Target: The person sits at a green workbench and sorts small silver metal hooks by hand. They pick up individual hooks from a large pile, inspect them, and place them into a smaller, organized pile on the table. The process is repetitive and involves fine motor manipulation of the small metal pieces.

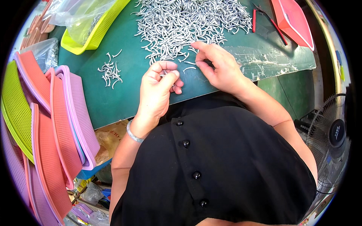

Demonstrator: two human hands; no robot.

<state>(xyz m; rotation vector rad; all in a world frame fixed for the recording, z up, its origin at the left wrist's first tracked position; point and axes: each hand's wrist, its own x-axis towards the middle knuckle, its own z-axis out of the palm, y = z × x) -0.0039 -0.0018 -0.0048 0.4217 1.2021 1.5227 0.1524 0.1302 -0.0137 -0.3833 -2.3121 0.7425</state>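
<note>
A large heap of small curved silver pieces (188, 26), which look like metal, lies at the far middle of the green table. My left hand (160, 84) is curled near the table's front edge, a bit of silver showing between thumb and fingers; how many pieces it holds is hidden. My right hand (220, 67) has its index finger stretched to the near edge of the heap, thumb apart from it, with nothing visible between them. Just left of that thumb lies a loose curved piece (189, 69). Farther left sits a small separate group of the same pieces (110, 71).
A yellow-green basket (77, 47) with a plastic bag stands at the far left. Stacked pink, purple and green baskets (62, 124) crowd the left side. Red-handled pliers (277, 30) and a pink tray (292, 24) lie at the far right. A fan (335, 132) stands at right.
</note>
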